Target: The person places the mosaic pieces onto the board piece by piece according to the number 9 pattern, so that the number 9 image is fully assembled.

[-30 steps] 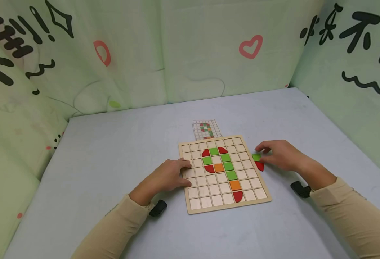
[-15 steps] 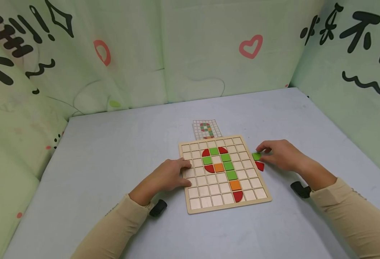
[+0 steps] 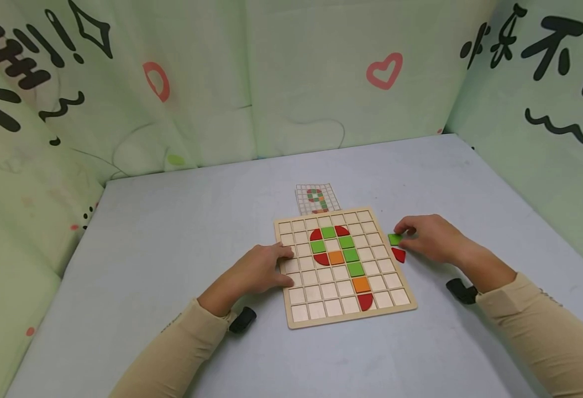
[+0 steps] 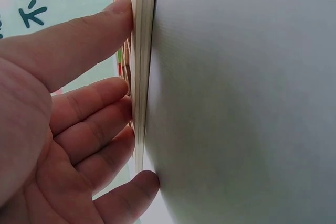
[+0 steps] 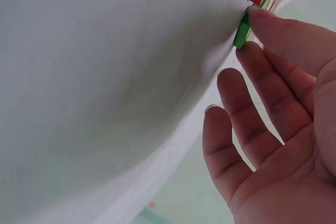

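A wooden grid board (image 3: 352,319) lies on the table, with red, green and orange tiles set in a hooked shape. At its left edge rests my left hand (image 3: 260,270), fingertips and thumb on the frame; the left wrist view shows the thumb (image 4: 100,38) against the board's side. Beyond the right edge, my right hand (image 3: 434,239) pinches a small green square tile (image 3: 394,239) between thumb and fingers. The right wrist view shows this tile (image 5: 242,32) from its side. A red rounded tile (image 3: 398,255) lies just nearer, beside the board.
Behind the board lies a small printed card (image 3: 301,205) with a gridded pattern in similar colours, its lower edge meeting the board's far rim. A pale table (image 3: 182,221) spreads around, enclosed by light green curtains (image 3: 291,83) at the back and sides.
My right hand has shifted slightly right and away with the green tile, widening the gap from the red tile. The left hand and the board stay put.
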Demonstrator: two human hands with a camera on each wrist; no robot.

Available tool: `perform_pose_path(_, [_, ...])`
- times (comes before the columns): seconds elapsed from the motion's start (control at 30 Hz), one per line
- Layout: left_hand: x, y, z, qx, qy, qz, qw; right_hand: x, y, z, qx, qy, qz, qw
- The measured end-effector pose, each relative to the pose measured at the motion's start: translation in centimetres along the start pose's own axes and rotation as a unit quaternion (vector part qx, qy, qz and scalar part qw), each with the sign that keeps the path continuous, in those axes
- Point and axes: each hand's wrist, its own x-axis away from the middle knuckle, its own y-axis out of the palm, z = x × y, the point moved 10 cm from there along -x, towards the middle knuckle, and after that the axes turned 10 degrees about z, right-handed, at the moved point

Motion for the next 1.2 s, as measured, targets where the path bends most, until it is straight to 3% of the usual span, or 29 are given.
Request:
perform_pose_path(0.9, [-0.2, 0.2, -0.1, -0.006, -0.011, -0.008, 0.9999, -0.3, -0.1, -0.2, -0.025, 0.004, -0.005, 1.000])
perform_pose_path(1.2, [-0.2, 0.3, -0.2, -0.011, -0.010, -0.008, 0.9999, 0.0, -0.6, -2.5, -0.037, -0.020, 0.004, 0.999])
